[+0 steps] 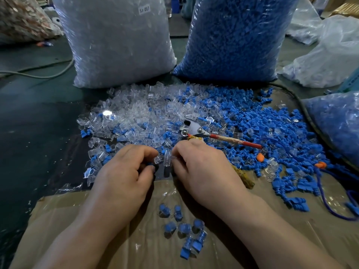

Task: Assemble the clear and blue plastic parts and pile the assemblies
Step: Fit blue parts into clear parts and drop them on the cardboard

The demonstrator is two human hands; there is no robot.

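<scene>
pliers (194, 130) just beyond left hand (124, 175) and right hand (202, 167), both tight on clear parts (167, 160)

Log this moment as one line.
left hand: pinching blue part | right hand: pinching clear part | assemblies: few, loose on cardboard

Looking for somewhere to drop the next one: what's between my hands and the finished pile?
Head view: only bare brown cardboard lies between the left hand, the right hand and the finished assemblies.
</scene>
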